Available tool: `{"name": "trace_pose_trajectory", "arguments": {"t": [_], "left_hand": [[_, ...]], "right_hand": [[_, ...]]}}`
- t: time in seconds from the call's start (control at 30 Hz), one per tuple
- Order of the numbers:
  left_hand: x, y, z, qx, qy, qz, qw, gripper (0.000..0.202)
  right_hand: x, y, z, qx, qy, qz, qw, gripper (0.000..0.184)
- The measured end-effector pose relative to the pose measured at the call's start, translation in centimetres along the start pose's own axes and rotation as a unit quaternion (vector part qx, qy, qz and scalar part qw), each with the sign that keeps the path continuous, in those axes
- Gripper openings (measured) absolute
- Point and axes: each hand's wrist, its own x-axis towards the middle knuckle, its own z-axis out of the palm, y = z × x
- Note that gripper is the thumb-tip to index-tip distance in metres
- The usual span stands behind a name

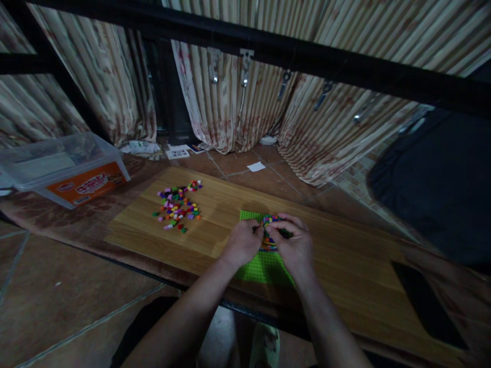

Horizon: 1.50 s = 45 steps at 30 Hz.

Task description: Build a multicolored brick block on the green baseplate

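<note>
A green studded baseplate (pixel 264 266) lies on a wooden board (pixel 215 204). On the plate's far half sits a cluster of small coloured bricks (pixel 269 221). My left hand (pixel 244 241) and my right hand (pixel 292 243) meet over that cluster, fingers curled and pinched against the bricks. What each fingertip grips is too small to make out. A loose pile of small coloured bricks (pixel 177 204) lies on the board to the left, well apart from both hands.
A clear plastic bin with an orange label (pixel 65 168) stands at the far left. Striped curtains (pixel 230 102) hang behind, papers (pixel 256 166) lie on the tiled floor, and a dark object (pixel 425 301) lies at the right.
</note>
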Motion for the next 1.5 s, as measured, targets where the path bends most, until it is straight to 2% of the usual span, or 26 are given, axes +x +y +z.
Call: {"name": "trace_pose_trajectory", "arguments": {"t": [0.47, 0.7, 1.37, 1.5], "left_hand": [[-0.2, 0.5, -0.1, -0.001, 0.006, -0.011, 1.000, 0.024], [-0.1, 0.6, 0.0, 0.005, 0.005, -0.007, 1.000, 0.024], [-0.2, 0.5, 0.1, 0.013, 0.014, -0.006, 1.000, 0.024], [-0.3, 0.7, 0.0, 0.007, 0.011, -0.011, 1.000, 0.023]], "right_hand": [[-0.2, 1.1, -0.5, 0.005, -0.017, -0.044, 0.999, 0.006], [-0.2, 1.1, -1.1, 0.009, -0.050, -0.059, 0.997, 0.011], [0.1, 0.4, 0.2, -0.012, 0.026, -0.021, 0.999, 0.008], [0.2, 0.6, 0.2, -0.005, 0.020, -0.015, 1.000, 0.008]]}}
